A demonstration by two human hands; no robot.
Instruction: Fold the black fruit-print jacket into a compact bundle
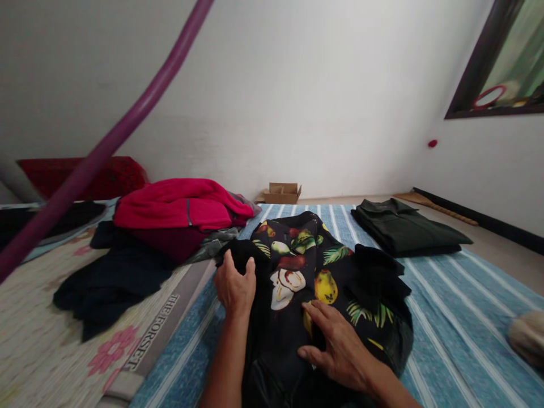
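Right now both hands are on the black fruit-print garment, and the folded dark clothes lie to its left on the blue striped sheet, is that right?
Not quite: the head view shows the folded dark clothes to the right of the black fruit-print garment, on the blue striped sheet. The left hand and right hand are indeed on the garment.

One head-worn camera looks forward and slightly down over the person's bare left hand (235,288) and bare right hand (334,344), close by, across blue, white-striped cloth (453,311) toward the plain white wall (318,102).
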